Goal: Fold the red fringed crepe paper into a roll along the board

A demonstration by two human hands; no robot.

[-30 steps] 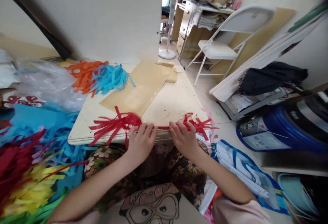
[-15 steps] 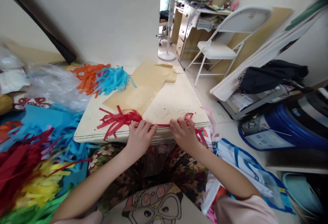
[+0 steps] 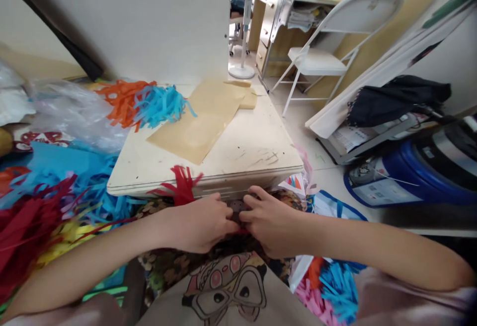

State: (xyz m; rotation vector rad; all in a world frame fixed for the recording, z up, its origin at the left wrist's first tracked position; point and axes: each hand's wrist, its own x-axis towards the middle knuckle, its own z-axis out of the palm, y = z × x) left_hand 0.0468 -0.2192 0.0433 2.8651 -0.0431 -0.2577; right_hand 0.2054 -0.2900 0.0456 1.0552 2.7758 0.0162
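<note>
My left hand (image 3: 199,224) and my right hand (image 3: 268,221) are close together just below the near edge of the small cream table (image 3: 238,152), over my lap. Both have their fingers curled inward, fingertips nearly touching. A red fringed paper strip (image 3: 181,185) sticks up by my left hand at the table's edge; the rest of it is hidden between my hands. What my right fingers pinch is covered.
Brown paper sheets (image 3: 201,127) lie on the table, with orange (image 3: 124,100) and blue fringe bundles (image 3: 160,105) at its far left. Piles of coloured fringe (image 3: 40,216) and a plastic bag (image 3: 70,117) lie left. A white folding chair (image 3: 324,57) stands beyond; bags and boards lie right.
My hands pulled the red strip off the tabletop toward my lap and came together. The strip's right fringe is no longer visible; only the left tuft shows.
</note>
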